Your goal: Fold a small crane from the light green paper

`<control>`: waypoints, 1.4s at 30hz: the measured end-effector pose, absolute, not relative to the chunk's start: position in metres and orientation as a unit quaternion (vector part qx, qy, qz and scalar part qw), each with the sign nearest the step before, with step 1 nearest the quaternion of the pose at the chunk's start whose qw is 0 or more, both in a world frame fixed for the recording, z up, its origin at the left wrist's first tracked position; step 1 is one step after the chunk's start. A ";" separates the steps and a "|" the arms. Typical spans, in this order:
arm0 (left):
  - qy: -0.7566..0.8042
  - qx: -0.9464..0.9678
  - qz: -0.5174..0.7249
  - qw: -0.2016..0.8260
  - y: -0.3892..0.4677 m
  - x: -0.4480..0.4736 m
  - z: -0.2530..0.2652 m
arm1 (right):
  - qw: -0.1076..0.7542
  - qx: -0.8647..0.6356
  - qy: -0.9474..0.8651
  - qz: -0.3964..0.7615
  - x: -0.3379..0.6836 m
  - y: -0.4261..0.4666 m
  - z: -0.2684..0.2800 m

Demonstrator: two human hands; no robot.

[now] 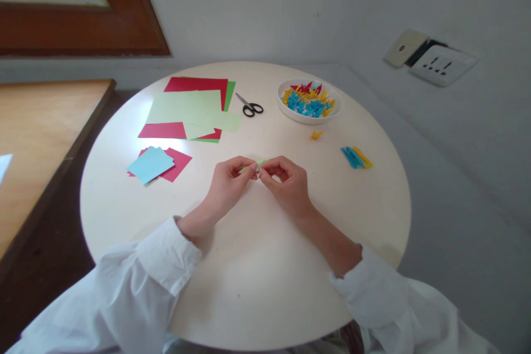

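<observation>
Between my two hands, over the middle of the round white table point(257, 287), is a small folded piece of light green paper point(261, 164). My left hand point(232, 180) pinches its left side between thumb and forefinger. From the other side my right hand point(288, 180) pinches it too, the two sets of fingertips almost touching. Most of the paper is hidden by the fingers, so its exact folded shape cannot be made out. A single yellow paper crane point(316, 135) stands on the table beyond my right hand.
A white dish point(309, 117) holds many red, yellow and blue paper cranes. Black-handled scissors point(249, 108) lie left of it, beside stacked coloured sheets point(186, 105). Small blue and pink squares point(151, 165) lie at left, folded blue and yellow strips point(355, 158) at right. Walls stand behind.
</observation>
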State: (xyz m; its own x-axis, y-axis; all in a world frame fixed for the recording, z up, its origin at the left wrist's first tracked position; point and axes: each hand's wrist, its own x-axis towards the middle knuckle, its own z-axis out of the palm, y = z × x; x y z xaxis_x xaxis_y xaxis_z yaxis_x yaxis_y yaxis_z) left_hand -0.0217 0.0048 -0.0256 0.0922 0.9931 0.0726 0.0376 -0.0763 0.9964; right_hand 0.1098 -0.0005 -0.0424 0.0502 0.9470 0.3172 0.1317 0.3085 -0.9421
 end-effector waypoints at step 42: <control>0.452 0.438 0.461 0.625 0.009 -0.026 -0.032 | 0.470 -0.480 -0.621 0.404 0.112 0.004 -0.046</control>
State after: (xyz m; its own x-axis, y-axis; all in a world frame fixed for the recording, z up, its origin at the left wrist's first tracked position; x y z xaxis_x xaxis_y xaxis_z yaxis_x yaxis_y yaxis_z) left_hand -0.0263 0.0091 -0.0320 0.1661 0.9729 -0.1607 -0.1808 0.1903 0.9649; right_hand 0.1123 0.0041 -0.0461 -0.0971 0.9758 0.1958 0.2158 0.2127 -0.9530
